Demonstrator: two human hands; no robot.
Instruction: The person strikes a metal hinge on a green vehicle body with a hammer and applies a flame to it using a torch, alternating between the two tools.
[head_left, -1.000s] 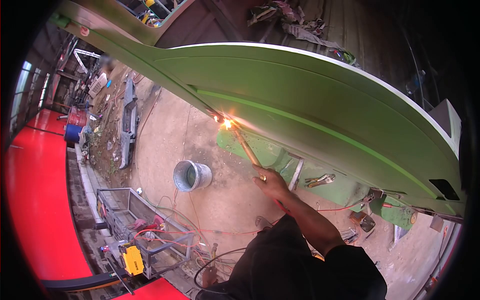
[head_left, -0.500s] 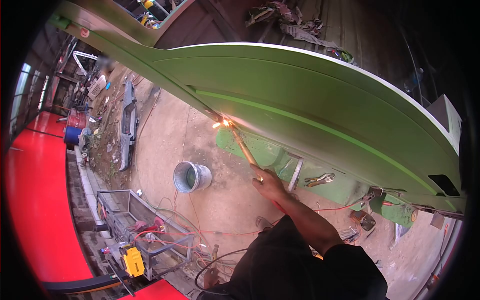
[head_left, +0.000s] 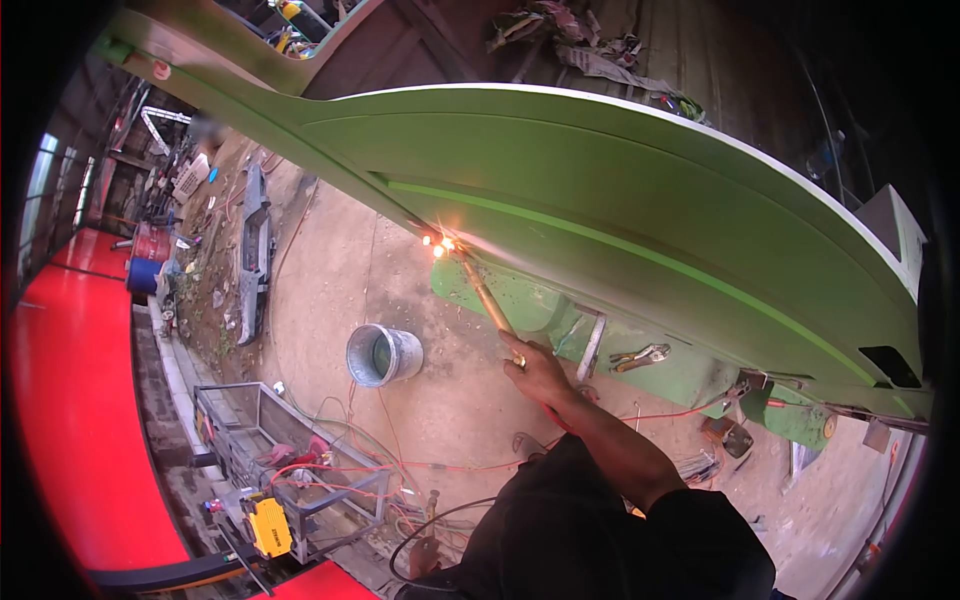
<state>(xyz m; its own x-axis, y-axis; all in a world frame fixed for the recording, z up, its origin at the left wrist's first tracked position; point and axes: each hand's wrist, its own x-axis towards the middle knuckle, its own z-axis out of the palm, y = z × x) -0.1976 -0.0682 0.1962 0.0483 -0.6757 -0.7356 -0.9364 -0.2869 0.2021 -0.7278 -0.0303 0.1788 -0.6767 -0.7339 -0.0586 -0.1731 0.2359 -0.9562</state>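
Observation:
My right hand (head_left: 540, 372) is closed round the lower end of a brass-coloured torch (head_left: 487, 302). Bright flame and sparks (head_left: 440, 245) show at its tip, against the lower edge of a large green curved panel (head_left: 560, 160). At the bottom, my left hand (head_left: 425, 555) is small and partly hidden by dark clothing. Its fingers are closed round a thin upright object (head_left: 432, 503) that I cannot make out.
A bucket (head_left: 384, 356) stands on the floor. Locking pliers (head_left: 641, 358) lie on a green piece (head_left: 690, 385). Left are a metal frame cart (head_left: 300, 455), hoses, a yellow box (head_left: 270, 528), a red panel (head_left: 80, 400) and a long metal part (head_left: 256, 255).
The torch tip and flame have shifted slightly left along the panel's lower edge, and my right hand has moved slightly left with them. The sparks have changed shape. Both hands keep their hold.

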